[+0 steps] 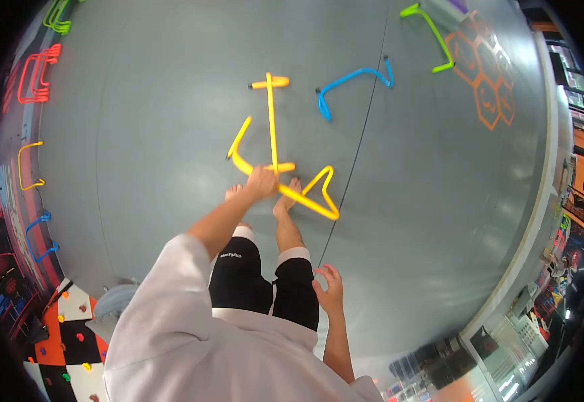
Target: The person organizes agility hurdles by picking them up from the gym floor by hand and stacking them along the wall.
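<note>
My left grip (263, 182) is clamped on the nearer yellow hurdle (310, 204) over the grey floor (164, 100), my right grip (330, 289) loosely spread, empty; I'd expect it light, stiff, best balanced mid-length.

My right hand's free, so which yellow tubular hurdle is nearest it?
The yellow tubular hurdle your left hand grips; its end is closest. The second yellow hurdle is farther forward, the third far left.
</note>
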Tool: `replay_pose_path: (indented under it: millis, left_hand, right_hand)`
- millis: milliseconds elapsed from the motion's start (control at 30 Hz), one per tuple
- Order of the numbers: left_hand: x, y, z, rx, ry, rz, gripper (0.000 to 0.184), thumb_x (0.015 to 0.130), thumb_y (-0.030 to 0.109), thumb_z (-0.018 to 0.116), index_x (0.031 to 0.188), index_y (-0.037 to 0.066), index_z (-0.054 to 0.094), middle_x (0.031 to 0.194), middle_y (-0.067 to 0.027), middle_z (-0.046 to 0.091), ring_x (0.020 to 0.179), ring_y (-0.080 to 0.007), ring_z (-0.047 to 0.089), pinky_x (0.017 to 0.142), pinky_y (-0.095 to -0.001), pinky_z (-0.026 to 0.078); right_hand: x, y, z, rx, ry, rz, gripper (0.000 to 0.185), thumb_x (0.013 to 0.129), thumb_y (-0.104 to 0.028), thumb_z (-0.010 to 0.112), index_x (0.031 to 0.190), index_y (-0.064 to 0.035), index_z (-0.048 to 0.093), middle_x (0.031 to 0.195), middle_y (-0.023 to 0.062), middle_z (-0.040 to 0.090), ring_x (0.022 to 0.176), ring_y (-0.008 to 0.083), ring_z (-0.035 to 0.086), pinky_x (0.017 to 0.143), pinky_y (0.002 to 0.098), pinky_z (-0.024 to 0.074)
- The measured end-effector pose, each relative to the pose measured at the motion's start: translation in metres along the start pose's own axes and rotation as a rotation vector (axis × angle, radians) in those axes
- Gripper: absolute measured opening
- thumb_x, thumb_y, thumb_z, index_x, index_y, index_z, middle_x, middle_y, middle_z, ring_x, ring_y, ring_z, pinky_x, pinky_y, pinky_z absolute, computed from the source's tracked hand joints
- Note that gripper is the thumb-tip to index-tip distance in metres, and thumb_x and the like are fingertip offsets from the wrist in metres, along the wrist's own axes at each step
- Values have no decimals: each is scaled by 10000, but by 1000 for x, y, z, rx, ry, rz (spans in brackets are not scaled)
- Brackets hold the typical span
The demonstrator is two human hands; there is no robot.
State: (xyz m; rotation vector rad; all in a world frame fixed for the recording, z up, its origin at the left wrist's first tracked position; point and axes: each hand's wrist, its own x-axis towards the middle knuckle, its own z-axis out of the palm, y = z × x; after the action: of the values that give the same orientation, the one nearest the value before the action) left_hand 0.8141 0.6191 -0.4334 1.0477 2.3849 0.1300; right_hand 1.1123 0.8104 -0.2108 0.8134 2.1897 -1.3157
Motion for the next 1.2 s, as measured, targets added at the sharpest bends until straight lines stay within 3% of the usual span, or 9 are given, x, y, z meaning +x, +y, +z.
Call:
replay_pose_path:
  millis: [167, 267, 367, 433, 633, 733, 833, 1033, 1200]
  left_hand:
    - [-164, 51, -88, 48, 192, -100, 118, 731, 284, 679, 709, 169, 692, 659, -81, 661, 627, -268, 639, 708, -493, 494]
    - [-262, 96, -207, -87, 169, -153, 122, 731, 274, 698, 771, 170, 749, 643, -91, 648, 623, -279, 664, 556, -438, 509]
    - [-344, 118, -273, -106, 412, -170, 101, 697, 230, 693, 760, 169, 744, 625, -51, 653, 601, -255, 656, 566, -387, 516]
    - [-383, 123, -294, -56, 540, -209, 105, 703, 222, 709, 787, 175, 753, 638, -15, 655, 621, -228, 649, 584, -379, 517]
    - [-501, 142, -313, -145, 1335, -469, 627, 741, 170, 746, 1326, 107, 530, 1175, -188, 622, 1274, -342, 485, 1025, -518, 403]
    - [-539, 150, -260, -540, 1414, -518, 756, 788, 202, 740, 1442, 92, 377, 1226, -248, 595, 1261, -369, 507, 1048, -503, 403]
    - [-592, 137, -215, -1242, 1077, -404, 551, 797, 238, 723, 1297, 66, 569, 1063, -227, 676, 1046, -370, 646, 909, -457, 504]
    - [-776, 123, -206, -544, 1188, -995, 236, 757, 322, 695, 760, 91, 748, 560, -117, 629, 544, -329, 635, 569, -450, 507]
    - [-859, 133, -137, -309, 1179, -1202, 187, 692, 302, 707, 691, 116, 719, 533, -100, 608, 518, -323, 620, 530, -444, 491]
  right_hand:
    - [11, -85, -35, -379, 92, -229, 666, 687, -236, 820, 1314, -236, 594, 1558, 124, 358, 1466, 418, 236, 1144, 629, 206]
    - [-10, -147, -48, -680, 7, -330, 760, 660, -351, 825, 1365, -281, 550, 1558, 98, 364, 1463, 354, 266, 1122, 714, 125]
    - [-25, -204, -66, -641, -562, -232, 374, 737, -408, 786, 1017, -163, 751, 939, 101, 735, 908, 288, 692, 847, 468, 518]
    - [-57, -239, -66, -623, -367, -611, 327, 765, -423, 776, 847, -107, 759, 737, 118, 702, 715, 324, 684, 662, 421, 527]
    - [-124, -313, 42, -470, -57, -761, 295, 821, -410, 752, 876, -120, 752, 697, 149, 668, 703, 368, 665, 662, 457, 503]
    - [-147, -317, 148, 148, -269, -623, 251, 911, -314, 717, 900, -65, 695, 635, 32, 612, 559, 190, 587, 556, 317, 459]
    - [-227, -342, 230, 524, -665, -569, 160, 980, -166, 632, 1038, -19, 609, 712, 8, 589, 639, 96, 581, 566, 234, 460]
    - [-300, -381, 268, -235, -627, -1148, 214, 889, -139, 710, 1018, 31, 731, 858, 112, 748, 759, 162, 705, 684, 265, 537]
    - [-331, -434, 263, -483, -387, -1477, 297, 699, -183, 829, 965, -75, 755, 778, 49, 680, 712, 193, 654, 684, 332, 516]
